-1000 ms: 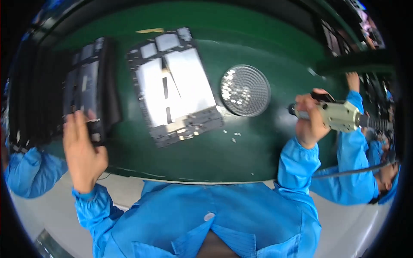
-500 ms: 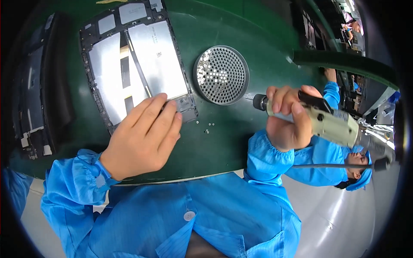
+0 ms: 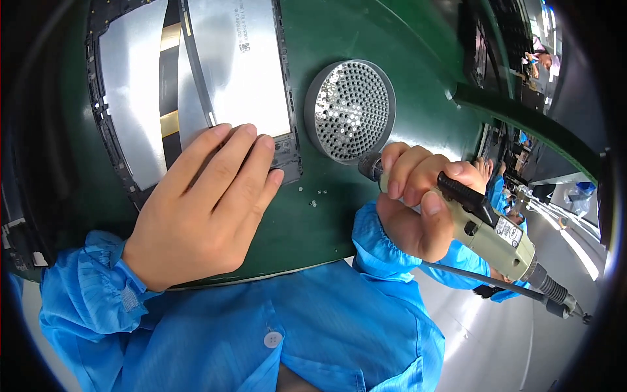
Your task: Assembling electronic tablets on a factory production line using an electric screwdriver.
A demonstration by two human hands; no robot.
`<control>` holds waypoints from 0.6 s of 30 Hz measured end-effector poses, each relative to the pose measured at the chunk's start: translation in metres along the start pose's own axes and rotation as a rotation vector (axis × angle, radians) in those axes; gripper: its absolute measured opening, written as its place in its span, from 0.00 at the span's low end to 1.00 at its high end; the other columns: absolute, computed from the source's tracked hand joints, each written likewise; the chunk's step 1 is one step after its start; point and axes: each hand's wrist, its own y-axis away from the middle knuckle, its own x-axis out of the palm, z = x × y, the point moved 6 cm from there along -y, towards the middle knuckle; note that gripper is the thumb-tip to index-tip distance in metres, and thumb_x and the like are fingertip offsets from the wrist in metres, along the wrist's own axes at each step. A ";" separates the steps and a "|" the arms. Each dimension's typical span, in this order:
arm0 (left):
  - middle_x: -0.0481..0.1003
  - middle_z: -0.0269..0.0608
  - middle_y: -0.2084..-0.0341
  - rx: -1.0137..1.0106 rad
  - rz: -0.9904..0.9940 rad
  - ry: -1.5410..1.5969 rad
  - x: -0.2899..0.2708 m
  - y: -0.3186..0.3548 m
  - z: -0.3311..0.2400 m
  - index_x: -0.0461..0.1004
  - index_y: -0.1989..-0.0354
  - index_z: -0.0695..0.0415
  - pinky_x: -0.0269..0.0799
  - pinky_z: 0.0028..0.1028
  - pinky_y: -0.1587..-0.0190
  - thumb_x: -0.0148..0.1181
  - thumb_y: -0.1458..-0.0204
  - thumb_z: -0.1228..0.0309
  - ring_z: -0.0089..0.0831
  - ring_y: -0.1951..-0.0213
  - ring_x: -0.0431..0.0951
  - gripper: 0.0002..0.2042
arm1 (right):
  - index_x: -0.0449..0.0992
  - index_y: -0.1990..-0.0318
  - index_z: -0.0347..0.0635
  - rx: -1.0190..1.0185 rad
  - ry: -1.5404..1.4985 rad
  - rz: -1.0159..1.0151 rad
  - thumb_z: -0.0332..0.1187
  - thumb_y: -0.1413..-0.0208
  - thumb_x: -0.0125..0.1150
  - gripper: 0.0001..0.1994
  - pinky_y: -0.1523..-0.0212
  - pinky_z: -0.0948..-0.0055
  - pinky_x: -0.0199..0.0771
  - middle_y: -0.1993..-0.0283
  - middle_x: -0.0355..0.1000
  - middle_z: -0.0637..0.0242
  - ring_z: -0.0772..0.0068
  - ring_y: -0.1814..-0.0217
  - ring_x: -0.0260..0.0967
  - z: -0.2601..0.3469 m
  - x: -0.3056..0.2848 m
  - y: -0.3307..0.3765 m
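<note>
My left hand [image 3: 202, 202] lies with fingers stretched out over the lower end of an opened tablet [image 3: 251, 78], which has silver battery panels and a black frame. Whatever is under those fingers is hidden. My right hand [image 3: 418, 196] is wrapped round a pale green electric screwdriver [image 3: 491, 236] with a black lever. The tool's dark nose points at the lower right rim of a round screw tray [image 3: 313, 124]; I cannot tell whether its bit touches the tray. Shiny screws sit among the tray's many holes.
Several tiny loose screws [image 3: 313, 203] lie on the green mat [image 3: 307, 238] below the tray. Another dark device [image 3: 23, 242] lies at the far left. A cable [image 3: 483, 281] runs under my right forearm. Co-workers' hands and blue sleeves show at the right.
The screwdriver's nose has come left to the tray's rim, its rear end tilting lower. The tablet and tray look larger and shifted in view. My left hand stays at the tablet's lower end.
</note>
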 end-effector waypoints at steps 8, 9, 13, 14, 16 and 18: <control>0.75 0.50 0.53 -0.028 -0.002 0.031 0.003 -0.005 0.001 0.81 0.59 0.53 0.68 0.40 0.42 0.63 0.57 0.77 0.45 0.47 0.73 0.14 | 0.64 0.49 0.38 0.009 0.007 0.000 0.23 0.49 0.53 0.18 0.73 0.62 0.63 0.79 0.62 0.63 0.69 0.79 0.60 -0.006 -0.002 -0.001; 0.75 0.50 0.53 -0.029 0.000 0.031 0.003 -0.005 0.001 0.81 0.59 0.53 0.68 0.40 0.42 0.63 0.57 0.77 0.45 0.47 0.73 0.14 | 0.64 0.49 0.38 0.009 0.007 -0.003 0.24 0.49 0.53 0.18 0.73 0.62 0.63 0.79 0.62 0.63 0.69 0.79 0.60 -0.005 -0.002 -0.001; 0.75 0.51 0.53 -0.042 -0.001 0.041 0.002 -0.005 0.000 0.81 0.59 0.53 0.68 0.40 0.42 0.63 0.57 0.77 0.45 0.47 0.73 0.14 | 0.65 0.50 0.38 0.017 0.005 0.003 0.24 0.49 0.53 0.17 0.73 0.62 0.63 0.79 0.63 0.63 0.69 0.78 0.60 -0.005 -0.001 -0.002; 0.75 0.51 0.53 -0.043 0.003 0.042 0.002 -0.006 0.001 0.81 0.59 0.54 0.68 0.40 0.42 0.63 0.57 0.77 0.45 0.47 0.73 0.14 | 0.65 0.50 0.38 0.017 0.006 0.004 0.24 0.49 0.53 0.17 0.73 0.62 0.63 0.79 0.63 0.63 0.69 0.78 0.60 -0.005 -0.002 -0.001; 0.74 0.51 0.53 -0.034 0.013 0.055 -0.001 -0.007 0.003 0.80 0.59 0.54 0.67 0.40 0.42 0.64 0.57 0.77 0.45 0.47 0.73 0.14 | 0.64 0.49 0.38 0.013 0.009 0.010 0.24 0.49 0.54 0.18 0.72 0.62 0.63 0.79 0.63 0.63 0.68 0.78 0.60 -0.005 -0.002 -0.001; 0.74 0.51 0.52 -0.025 0.020 0.065 -0.001 -0.007 0.004 0.80 0.59 0.54 0.67 0.40 0.42 0.64 0.57 0.77 0.45 0.48 0.73 0.14 | 0.63 0.48 0.39 0.018 0.016 -0.008 0.24 0.49 0.53 0.19 0.72 0.62 0.63 0.78 0.63 0.62 0.68 0.78 0.60 -0.004 0.000 0.000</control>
